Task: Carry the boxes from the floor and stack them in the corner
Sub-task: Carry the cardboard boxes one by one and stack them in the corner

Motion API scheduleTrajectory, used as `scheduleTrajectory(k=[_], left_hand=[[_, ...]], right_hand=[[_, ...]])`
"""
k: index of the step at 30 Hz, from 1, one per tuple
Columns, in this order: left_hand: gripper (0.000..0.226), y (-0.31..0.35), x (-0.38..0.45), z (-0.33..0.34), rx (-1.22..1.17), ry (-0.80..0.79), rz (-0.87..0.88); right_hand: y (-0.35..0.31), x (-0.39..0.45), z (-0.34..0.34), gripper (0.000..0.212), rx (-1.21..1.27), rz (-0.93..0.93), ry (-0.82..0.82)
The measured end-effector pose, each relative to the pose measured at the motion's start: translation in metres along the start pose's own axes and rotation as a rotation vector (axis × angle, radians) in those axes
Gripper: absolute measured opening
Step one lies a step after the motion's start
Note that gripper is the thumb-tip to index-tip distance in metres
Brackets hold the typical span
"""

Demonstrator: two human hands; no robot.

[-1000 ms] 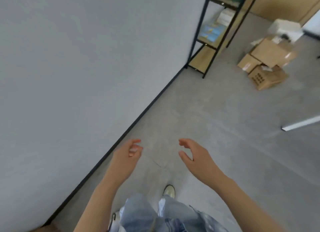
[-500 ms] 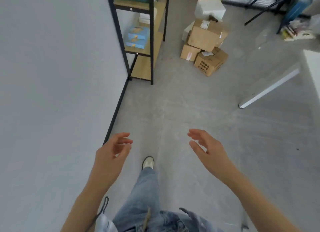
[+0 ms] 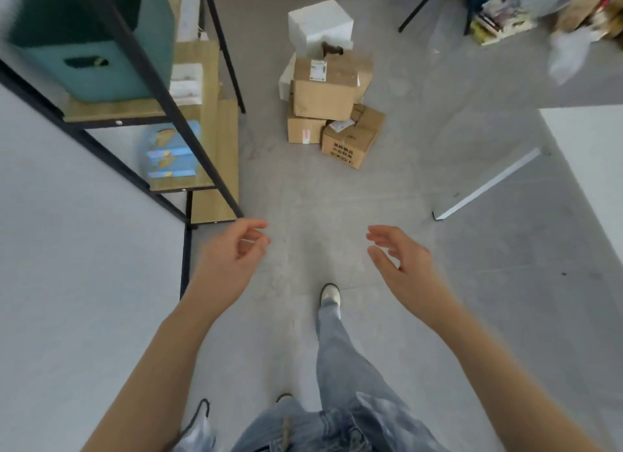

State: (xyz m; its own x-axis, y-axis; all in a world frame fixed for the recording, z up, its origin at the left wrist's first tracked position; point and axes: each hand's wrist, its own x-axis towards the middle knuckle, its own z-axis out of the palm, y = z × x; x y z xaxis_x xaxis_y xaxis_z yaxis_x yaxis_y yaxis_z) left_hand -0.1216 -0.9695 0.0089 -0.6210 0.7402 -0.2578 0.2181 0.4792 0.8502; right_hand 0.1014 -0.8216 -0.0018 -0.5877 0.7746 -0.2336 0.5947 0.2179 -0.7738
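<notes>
A pile of boxes lies on the grey floor ahead of me. A large brown cardboard box (image 3: 323, 94) rests on top of two smaller brown ones: a plain box (image 3: 305, 130) and a printed box (image 3: 349, 141). A white box (image 3: 320, 25) stands behind them. My left hand (image 3: 232, 259) and my right hand (image 3: 401, 263) are held out in front of me, well short of the pile. Both have loosely curled fingers and hold nothing.
A black-framed shelf unit (image 3: 188, 121) with wooden boards stands at the left against the grey wall, holding a teal bin (image 3: 94, 40) and blue packets (image 3: 172, 151). A white table (image 3: 586, 155) with a slanted leg is at the right. Books and bags lie at the far right.
The view has swung from the wall toward the pile of boxes, which now lies nearer and straight ahead. My feet have stepped forward. Both hands stay out and hold nothing.
</notes>
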Motion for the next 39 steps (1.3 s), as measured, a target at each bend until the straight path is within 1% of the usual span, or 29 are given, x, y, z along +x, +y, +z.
scheduleTrajectory(k=[3, 5, 7, 10, 11, 16, 19, 22, 25, 28, 32, 33, 36, 39], left_hand=[[0.021, 0.026, 0.067, 0.031, -0.077, 0.018, -0.043], [0.024, 0.04, 0.096, 0.046, -0.124, 0.005, -0.096], [0.023, 0.06, 0.145, 0.061, -0.145, -0.018, -0.129], [0.021, 0.082, 0.212, 0.069, -0.127, -0.047, -0.171], [0.02, 0.085, 0.224, 0.067, -0.118, -0.054, -0.17], [0.018, 0.103, 0.361, 0.069, -0.1, -0.023, -0.22], [0.018, 0.113, 0.441, 0.074, -0.074, -0.049, -0.248], [0.019, 0.136, 0.523, 0.078, -0.046, -0.078, -0.247], [0.016, 0.163, 0.601, 0.083, -0.021, -0.093, -0.237], [0.015, 0.18, 0.667, 0.091, -0.009, -0.098, -0.235], [0.013, 0.186, 0.748, 0.109, -0.031, -0.111, -0.284], [0.013, 0.183, 0.777, 0.118, -0.035, -0.1, -0.314], [0.012, 0.169, 0.824, 0.138, -0.074, -0.078, -0.432], [0.011, 0.137, 0.884, 0.16, -0.097, -0.058, -0.546]], right_hand=[[0.002, 0.08, -0.032, 0.032, -0.026, -0.006, -0.024], [0.001, 0.12, -0.05, 0.032, -0.04, 0.003, -0.027], [-0.004, 0.18, -0.073, 0.031, -0.036, 0.007, -0.04], [-0.009, 0.258, -0.099, 0.032, -0.046, 0.011, -0.034], [-0.01, 0.272, -0.103, 0.032, -0.055, -0.003, -0.032], [-0.009, 0.408, -0.13, 0.032, -0.069, 0.05, -0.036], [-0.006, 0.48, -0.14, 0.032, -0.065, 0.096, -0.035], [-0.01, 0.549, -0.153, 0.03, -0.067, 0.135, -0.049], [-0.016, 0.615, -0.169, 0.03, -0.076, 0.149, -0.078], [-0.017, 0.675, -0.182, 0.03, -0.057, 0.172, -0.097], [-0.016, 0.757, -0.194, 0.031, -0.042, 0.197, -0.142], [-0.01, 0.789, -0.196, 0.031, -0.04, 0.211, -0.165], [0.005, 0.842, -0.193, 0.032, -0.046, 0.284, -0.225], [0.035, 0.913, -0.182, 0.031, -0.048, 0.372, -0.26]])
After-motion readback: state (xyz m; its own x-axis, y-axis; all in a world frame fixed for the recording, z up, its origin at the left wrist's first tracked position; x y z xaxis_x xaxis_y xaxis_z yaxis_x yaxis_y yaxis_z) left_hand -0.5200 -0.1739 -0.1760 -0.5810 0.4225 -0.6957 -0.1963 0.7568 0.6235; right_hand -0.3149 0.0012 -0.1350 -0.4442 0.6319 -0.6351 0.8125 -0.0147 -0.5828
